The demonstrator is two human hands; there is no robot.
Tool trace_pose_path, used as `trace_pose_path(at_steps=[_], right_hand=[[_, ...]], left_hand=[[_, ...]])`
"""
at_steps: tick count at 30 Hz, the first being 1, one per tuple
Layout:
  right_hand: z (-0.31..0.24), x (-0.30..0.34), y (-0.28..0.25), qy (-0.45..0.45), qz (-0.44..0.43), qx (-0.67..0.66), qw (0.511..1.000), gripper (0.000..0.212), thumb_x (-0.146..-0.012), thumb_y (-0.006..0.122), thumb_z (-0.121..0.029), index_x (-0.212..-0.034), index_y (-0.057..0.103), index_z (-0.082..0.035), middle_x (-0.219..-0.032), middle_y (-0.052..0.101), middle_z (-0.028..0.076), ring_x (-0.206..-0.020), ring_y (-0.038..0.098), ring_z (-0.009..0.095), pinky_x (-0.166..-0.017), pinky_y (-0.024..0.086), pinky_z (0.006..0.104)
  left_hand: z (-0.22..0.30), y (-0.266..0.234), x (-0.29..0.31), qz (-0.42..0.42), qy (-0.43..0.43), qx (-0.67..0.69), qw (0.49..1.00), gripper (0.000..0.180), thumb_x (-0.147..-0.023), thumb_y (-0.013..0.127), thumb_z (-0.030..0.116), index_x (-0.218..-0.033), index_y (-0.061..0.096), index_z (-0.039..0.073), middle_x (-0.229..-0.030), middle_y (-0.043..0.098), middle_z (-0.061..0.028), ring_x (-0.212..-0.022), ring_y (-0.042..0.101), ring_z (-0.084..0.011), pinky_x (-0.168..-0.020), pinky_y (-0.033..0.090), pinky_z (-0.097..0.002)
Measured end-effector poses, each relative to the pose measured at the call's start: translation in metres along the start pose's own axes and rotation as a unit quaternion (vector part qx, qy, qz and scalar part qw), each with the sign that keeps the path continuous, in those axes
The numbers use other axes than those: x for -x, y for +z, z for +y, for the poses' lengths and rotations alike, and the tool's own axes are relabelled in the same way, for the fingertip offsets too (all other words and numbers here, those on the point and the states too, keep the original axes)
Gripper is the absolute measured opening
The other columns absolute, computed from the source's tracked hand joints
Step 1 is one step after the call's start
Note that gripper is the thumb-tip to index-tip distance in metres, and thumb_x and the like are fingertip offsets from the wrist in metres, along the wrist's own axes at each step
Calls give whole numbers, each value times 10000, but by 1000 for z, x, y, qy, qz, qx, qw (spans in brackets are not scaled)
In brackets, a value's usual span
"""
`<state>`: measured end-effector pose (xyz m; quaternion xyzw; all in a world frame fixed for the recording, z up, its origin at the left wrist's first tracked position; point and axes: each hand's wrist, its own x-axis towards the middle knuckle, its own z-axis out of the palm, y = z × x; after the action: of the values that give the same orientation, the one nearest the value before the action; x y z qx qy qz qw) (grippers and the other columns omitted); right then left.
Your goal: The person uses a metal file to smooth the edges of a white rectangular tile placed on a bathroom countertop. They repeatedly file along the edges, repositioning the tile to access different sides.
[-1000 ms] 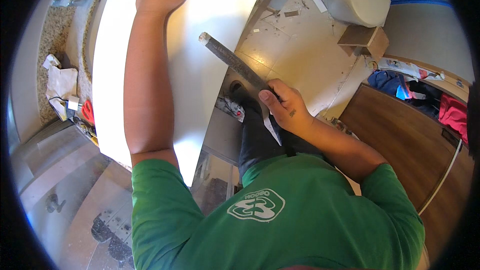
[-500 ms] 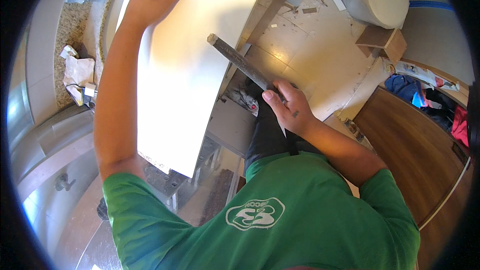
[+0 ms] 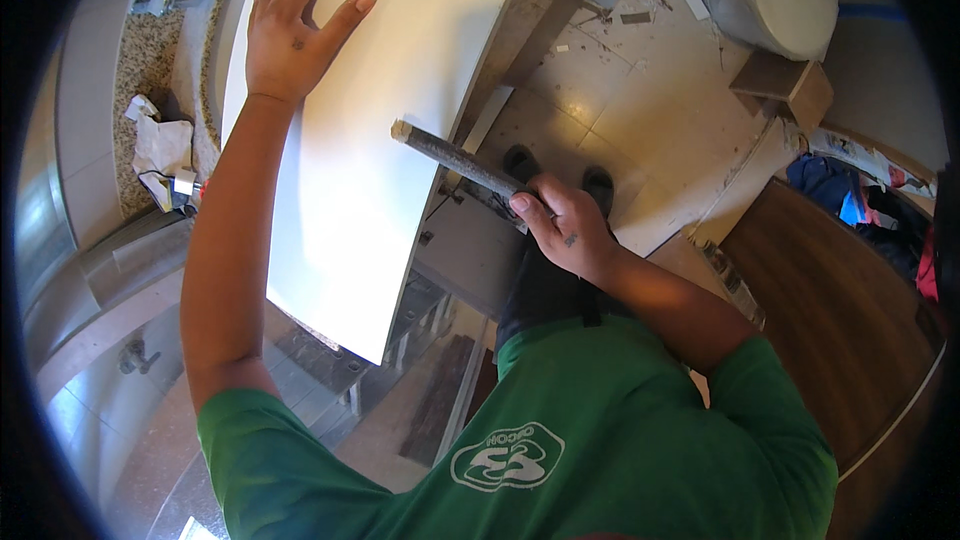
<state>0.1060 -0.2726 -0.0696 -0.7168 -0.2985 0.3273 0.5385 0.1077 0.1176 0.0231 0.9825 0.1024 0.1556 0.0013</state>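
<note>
My left hand [image 3: 290, 45] lies flat on a large white panel [image 3: 390, 50], fingers stretched out and thumb spread to the side. In my right hand [image 3: 568, 225] is a dark grey, rough-looking bar [image 3: 465, 168] with a pale, worn end. My fingers and thumb wrap round the bar's near part. The pale end points left, over the panel's right edge; whether it touches the panel I cannot tell. What part of the bar sits inside my fist is hidden.
Left of the panel runs a speckled stone counter [image 3: 150, 45] with a crumpled white bag [image 3: 162, 145]. Scraps litter the tiled floor [image 3: 620, 110]. A white rounded fixture [image 3: 785, 0] and a small wooden box [image 3: 785, 85] stand far right. A brown wooden panel [image 3: 830, 290] lies at right.
My left hand has shifted toward me on the panel, with its fingers now in view. The bar has swung to a flatter slant, its pale end lower and slightly left.
</note>
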Motion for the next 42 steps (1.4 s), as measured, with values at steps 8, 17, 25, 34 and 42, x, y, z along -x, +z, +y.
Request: trace_pose_path(at_steps=[8,17,25,34,42], right_hand=[[-19,-54,-1,-18,33,-88,995,444,-1060,605,-405,-797,566,-50,-578,483,90,-524,479,186,-516,386,365],[-54,-18,-23,28,-18,-68,997,363,-1083,563,-358,-896,563,-47,-619,530,98,-560,564,200,-530,418,371],[-44,-62,-14,98,12,-76,992,378,-1082,570,-345,-853,558,-45,-603,497,79,-539,508,174,-523,405,364],[-31,16,-17,70,-80,-56,993,387,-1073,594,-305,-810,488,-40,-631,478,143,-536,488,290,-521,402,405],[-17,36,-1,-11,-113,-37,993,377,-1053,624,-266,-792,485,-33,-653,514,198,-577,535,405,-530,426,438]], left_hand=[[-4,1,0,-13,-5,15,1000,750,-926,702,557,-1514,535,123,-1589,477,-155,-1504,371,-403,-1241,302,-474],[3,-4,-2,-10,-6,33,999,751,-933,675,587,-1545,505,185,-1610,458,-119,-1525,349,-364,-1252,280,-468],[25,-21,-4,-122,-126,-10,984,836,-930,659,570,-1568,438,77,-1659,349,-195,-1563,238,-395,-1266,190,-536],[24,-19,-3,-116,-127,-13,985,860,-936,621,614,-1583,415,85,-1672,330,-180,-1569,229,-384,-1273,179,-523],[23,-20,-5,-115,-116,-8,987,854,-940,607,617,-1583,416,89,-1679,320,-168,-1572,225,-374,-1279,176,-508]])
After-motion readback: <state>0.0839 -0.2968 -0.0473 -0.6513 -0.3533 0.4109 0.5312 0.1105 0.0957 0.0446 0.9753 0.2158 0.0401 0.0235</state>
